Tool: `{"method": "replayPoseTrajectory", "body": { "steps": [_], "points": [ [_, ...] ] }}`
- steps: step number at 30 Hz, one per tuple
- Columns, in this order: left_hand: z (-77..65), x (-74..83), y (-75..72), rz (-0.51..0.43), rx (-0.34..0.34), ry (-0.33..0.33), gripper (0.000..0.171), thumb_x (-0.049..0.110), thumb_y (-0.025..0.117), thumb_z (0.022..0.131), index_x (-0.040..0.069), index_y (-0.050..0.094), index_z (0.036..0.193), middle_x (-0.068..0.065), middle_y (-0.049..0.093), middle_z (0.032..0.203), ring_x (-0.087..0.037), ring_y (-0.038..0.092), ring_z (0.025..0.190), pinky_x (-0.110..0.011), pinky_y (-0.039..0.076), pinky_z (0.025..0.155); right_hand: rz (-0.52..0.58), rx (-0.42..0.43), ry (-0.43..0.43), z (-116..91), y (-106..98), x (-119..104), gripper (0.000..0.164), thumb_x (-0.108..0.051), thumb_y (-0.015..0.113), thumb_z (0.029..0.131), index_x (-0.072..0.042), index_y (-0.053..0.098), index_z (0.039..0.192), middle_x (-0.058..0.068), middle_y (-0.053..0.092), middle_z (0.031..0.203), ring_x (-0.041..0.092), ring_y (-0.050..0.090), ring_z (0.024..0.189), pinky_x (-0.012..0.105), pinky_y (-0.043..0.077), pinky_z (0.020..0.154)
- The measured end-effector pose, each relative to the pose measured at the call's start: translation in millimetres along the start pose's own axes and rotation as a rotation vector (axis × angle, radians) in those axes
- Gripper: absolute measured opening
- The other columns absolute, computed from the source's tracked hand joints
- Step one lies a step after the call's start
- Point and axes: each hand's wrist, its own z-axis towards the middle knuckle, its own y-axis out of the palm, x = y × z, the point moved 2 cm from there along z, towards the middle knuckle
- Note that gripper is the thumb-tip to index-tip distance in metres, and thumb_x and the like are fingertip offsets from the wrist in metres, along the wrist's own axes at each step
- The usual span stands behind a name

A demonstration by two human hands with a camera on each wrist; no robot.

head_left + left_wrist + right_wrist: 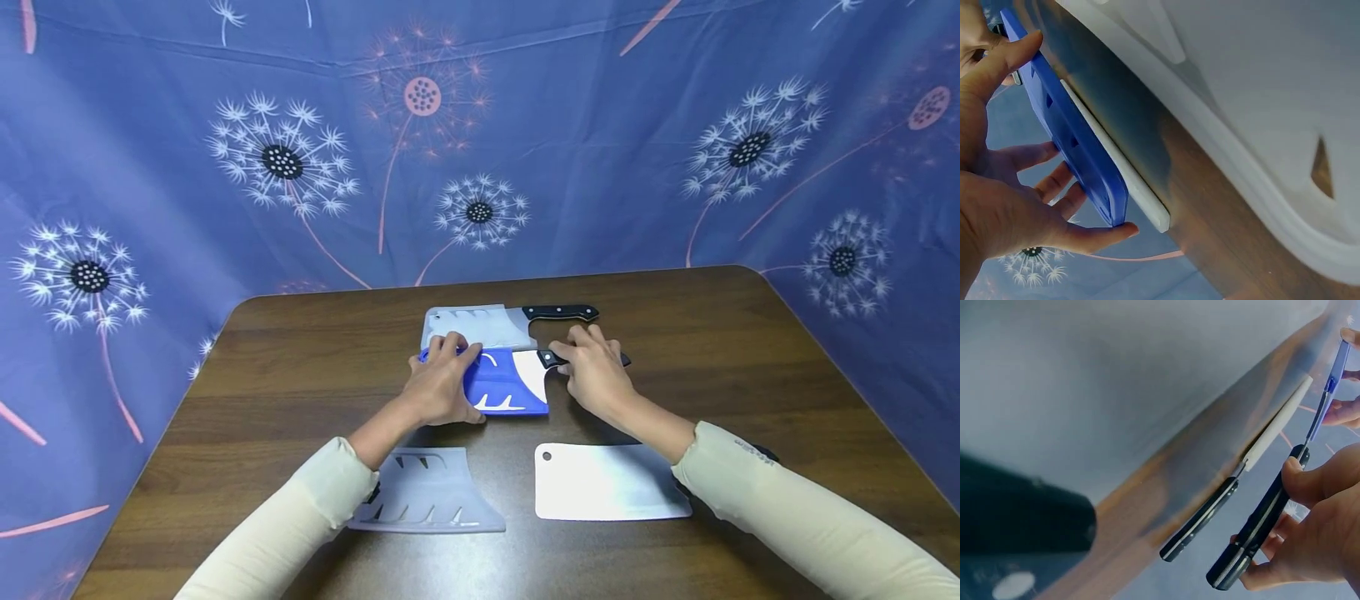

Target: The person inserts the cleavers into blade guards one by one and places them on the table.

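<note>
My left hand (pixel 441 385) grips the left part of a blue blade sheath (pixel 498 390), thumb on the near edge and fingers along the far one. A cleaver's bright blade (pixel 531 371) sits partly inside this sheath, its wedge by the handle showing. In the right wrist view my right hand (pixel 1329 515) pinches that cleaver's black handle (pixel 1259 522) between thumb and fingers. Just behind lies a second cleaver in a pale grey sheath (pixel 476 325), its black riveted handle (pixel 562 312) pointing right. The held cleaver looks slightly raised off the table in the wrist views.
A loose pale grey sheath (pixel 435 492) lies near the front left, partly under the left sleeve. At front right is a bare cleaver (pixel 603 483), its handle mostly hidden by the right sleeve. The brown wooden table (pixel 315 350) ends at a blue dandelion-print cloth (pixel 570 167).
</note>
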Motion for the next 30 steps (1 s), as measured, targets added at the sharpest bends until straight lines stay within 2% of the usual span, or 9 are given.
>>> {"method": "replayPoseTrajectory", "body": {
  "steps": [10,16,24,30],
  "points": [
    [-1.5,-0.8,8.9,-0.033,-0.087,-0.023,0.106,0.046,0.091,0.053,0.016,0.046,0.144,-0.009,0.043,0.132,-0.031,0.037,0.121,-0.061,0.039,0.086,0.007,-0.110,0.032,-1.6,7.0,1.3,0.038,0.006,0.074,0.077,-0.004,0.071,0.114,0.009,0.060,0.095,0.026,0.050,0.088,0.046,0.042,0.067],
    [-2.2,-2.7,15.2,-0.036,-0.108,-0.035,0.106,0.047,0.091,0.051,0.018,0.048,0.142,-0.008,0.042,0.135,-0.031,0.036,0.123,-0.061,0.038,0.087,0.005,-0.177,0.055,-2.6,10.0,-0.2,0.038,0.004,0.075,0.077,-0.003,0.071,0.114,0.012,0.061,0.101,0.030,0.055,0.095,0.050,0.046,0.070],
    [-3.1,-1.4,14.3,-0.045,-0.139,-0.044,0.105,0.046,0.092,0.052,0.017,0.048,0.142,-0.009,0.042,0.135,-0.030,0.036,0.123,-0.060,0.038,0.087,-0.010,-0.202,0.055,-3.4,12.7,0.0,0.038,0.004,0.074,0.077,-0.004,0.071,0.114,0.016,0.062,0.106,0.034,0.056,0.099,0.057,0.048,0.072],
    [-3.9,-1.4,15.3,-0.048,-0.141,-0.041,0.104,0.046,0.091,0.053,0.017,0.047,0.143,-0.009,0.041,0.136,-0.029,0.035,0.124,-0.058,0.038,0.086,-0.033,-0.215,0.047,-2.9,13.0,-1.1,0.038,0.003,0.074,0.078,-0.004,0.070,0.115,0.013,0.062,0.103,0.032,0.056,0.098,0.056,0.049,0.073]
  ]
}}
